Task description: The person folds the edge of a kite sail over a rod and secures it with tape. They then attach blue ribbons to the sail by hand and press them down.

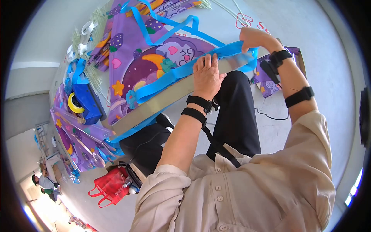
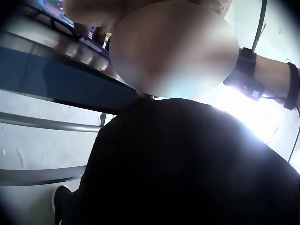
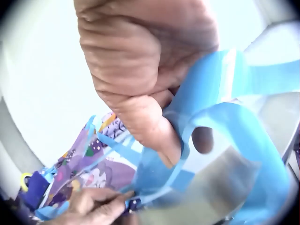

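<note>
Right hand [image 1: 254,38] pinches strap [image 1: 231,49]. Left hand [image 1: 206,77] lies flat, fingers straight, pressing bag [image 1: 131,69] onto counter [image 1: 162,101].

Printed sheet [image 1: 147,65] lies on the table [image 1: 154,106] — strap [image 1: 181,71] along its near edge, tape roll [image 1: 70,103] far left

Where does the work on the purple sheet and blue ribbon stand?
Done, seemingly: a pile of purple sheets beside it already carries blue edging. In hand: the left hand presses the purple sheet flat while the right hand pinches the blue ribbon. Left: ribbon loops lie loose across the sheet.
</note>
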`<action>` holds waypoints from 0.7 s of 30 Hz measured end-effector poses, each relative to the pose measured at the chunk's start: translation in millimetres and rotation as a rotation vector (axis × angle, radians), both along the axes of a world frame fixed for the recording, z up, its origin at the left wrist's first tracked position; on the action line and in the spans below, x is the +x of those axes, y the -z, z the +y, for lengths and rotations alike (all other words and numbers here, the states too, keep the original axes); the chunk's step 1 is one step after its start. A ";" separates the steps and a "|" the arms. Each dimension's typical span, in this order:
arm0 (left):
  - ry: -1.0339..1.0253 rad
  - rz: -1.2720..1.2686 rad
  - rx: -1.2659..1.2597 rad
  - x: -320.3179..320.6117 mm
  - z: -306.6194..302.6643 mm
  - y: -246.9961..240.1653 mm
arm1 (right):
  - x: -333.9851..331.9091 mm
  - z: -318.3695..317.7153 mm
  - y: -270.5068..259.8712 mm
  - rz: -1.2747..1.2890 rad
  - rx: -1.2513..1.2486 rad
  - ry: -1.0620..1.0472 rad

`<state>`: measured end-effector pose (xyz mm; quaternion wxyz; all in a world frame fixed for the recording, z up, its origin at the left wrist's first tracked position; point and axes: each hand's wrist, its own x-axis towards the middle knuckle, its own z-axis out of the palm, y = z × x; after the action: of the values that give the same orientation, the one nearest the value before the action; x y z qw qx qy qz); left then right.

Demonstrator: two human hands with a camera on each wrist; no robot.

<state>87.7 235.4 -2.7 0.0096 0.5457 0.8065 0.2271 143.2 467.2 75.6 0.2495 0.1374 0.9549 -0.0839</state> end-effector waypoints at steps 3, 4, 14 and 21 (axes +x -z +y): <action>-0.006 0.026 0.025 1.1 -0.3 3.1 | -4.8 -17.7 -31.4 0.105 -0.422 0.129; -0.005 0.023 0.027 1.6 -0.5 4.7 | -13.9 -34.6 -35.6 0.156 -0.455 0.087; -0.055 -0.001 -0.040 4.7 -2.1 5.6 | -87.5 -58.4 -24.0 0.960 -0.945 0.083; -0.053 0.014 0.069 7.2 -1.0 8.1 | -41.4 -51.4 28.3 0.162 -0.676 0.579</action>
<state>94.9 234.4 -10.8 -0.0212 0.5258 0.8124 0.2512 101.8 415.8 47.3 0.1712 0.3027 0.8124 -0.4681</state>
